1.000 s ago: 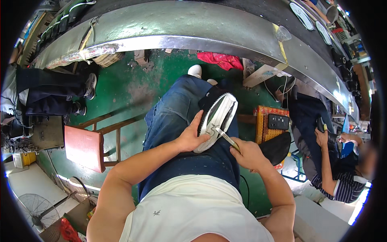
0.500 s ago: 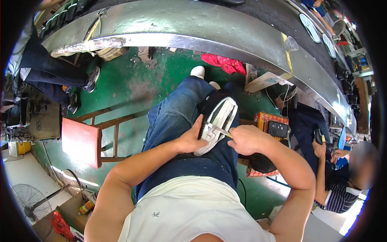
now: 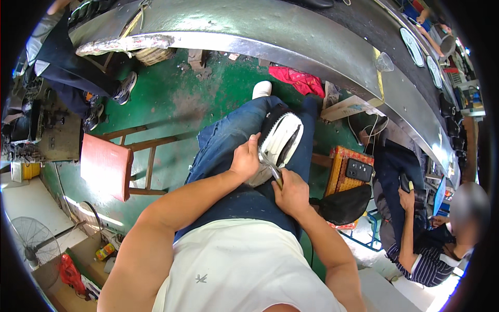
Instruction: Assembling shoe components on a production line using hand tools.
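A black and white shoe (image 3: pixel 281 136) lies on my lap with its pale underside up and stitching along its edge. My left hand (image 3: pixel 246 160) grips the left side of the shoe, thumb pointing up along the edge. Closed round the yellowish handle of a metal hand tool (image 3: pixel 271 167) is my right hand (image 3: pixel 292 191), just right of the shoe's near end. The tool's curved head meets the shoe's left edge beside my left fingers; its exact kind is hard to make out. My left fingertips are partly hidden.
A metal-edged workbench (image 3: pixel 249 44) curves across the far side. A red-topped stool (image 3: pixel 106 165) stands left. On my right, a woven seat (image 3: pixel 338 182) bears a phone (image 3: pixel 358 170) and a black bag (image 3: pixel 347 204). A co-worker in a striped shirt (image 3: pixel 429 265) sits further right.
My right hand has moved nearer to me and left, swinging the tool's head from the middle of the underside to its left edge. My left hand has shifted slightly up the side.
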The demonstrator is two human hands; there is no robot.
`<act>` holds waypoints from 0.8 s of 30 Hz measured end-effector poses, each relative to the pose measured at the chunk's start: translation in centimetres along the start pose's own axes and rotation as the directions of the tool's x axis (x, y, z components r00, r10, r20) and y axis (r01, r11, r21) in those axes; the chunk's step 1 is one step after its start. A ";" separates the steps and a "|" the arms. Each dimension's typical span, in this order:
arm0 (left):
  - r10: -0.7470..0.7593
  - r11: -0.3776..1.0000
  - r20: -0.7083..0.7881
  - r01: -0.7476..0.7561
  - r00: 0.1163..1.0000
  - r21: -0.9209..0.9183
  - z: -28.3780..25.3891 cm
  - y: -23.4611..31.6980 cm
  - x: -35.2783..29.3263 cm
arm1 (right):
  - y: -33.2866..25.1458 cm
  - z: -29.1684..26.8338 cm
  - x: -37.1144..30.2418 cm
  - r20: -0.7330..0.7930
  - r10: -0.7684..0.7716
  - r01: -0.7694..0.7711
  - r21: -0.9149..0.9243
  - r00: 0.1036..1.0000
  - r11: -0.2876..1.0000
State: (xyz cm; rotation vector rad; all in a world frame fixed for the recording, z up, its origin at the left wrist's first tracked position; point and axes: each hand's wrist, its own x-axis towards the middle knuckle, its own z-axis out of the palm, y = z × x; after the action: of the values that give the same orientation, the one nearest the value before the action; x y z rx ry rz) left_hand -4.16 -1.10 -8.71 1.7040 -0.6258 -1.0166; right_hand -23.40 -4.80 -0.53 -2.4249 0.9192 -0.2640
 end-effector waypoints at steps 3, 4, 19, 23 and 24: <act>0.114 0.973 -0.019 -0.108 0.993 0.202 0.1 1.3 -0.6 | -0.6 -5.2 0.8 0.316 0.085 -0.083 -0.018 0.945 0.996; 0.149 0.954 -0.022 -0.137 0.989 0.265 0.1 1.8 -0.8 | 0.0 -5.9 0.8 0.385 0.119 -0.105 -0.058 0.915 0.993; 0.423 0.725 0.280 -0.507 0.862 0.466 -0.6 3.0 -2.4 | 6.8 -2.4 0.1 0.053 0.131 -0.125 -0.106 0.990 0.986; 0.277 0.621 0.461 -0.523 0.843 0.584 -1.2 4.1 -1.6 | 8.5 -4.1 2.0 0.262 0.168 -0.174 0.000 0.950 0.985; 0.194 0.604 0.492 -0.499 0.849 0.622 -1.3 4.8 -1.3 | 8.9 -4.9 2.9 0.354 0.128 -0.159 0.059 0.927 0.986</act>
State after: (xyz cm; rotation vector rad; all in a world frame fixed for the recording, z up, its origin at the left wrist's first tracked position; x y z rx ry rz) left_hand -3.42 -1.11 -3.63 1.9278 -1.7696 -0.8416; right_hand -27.95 -14.31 -1.27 -2.2134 0.8947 0.1745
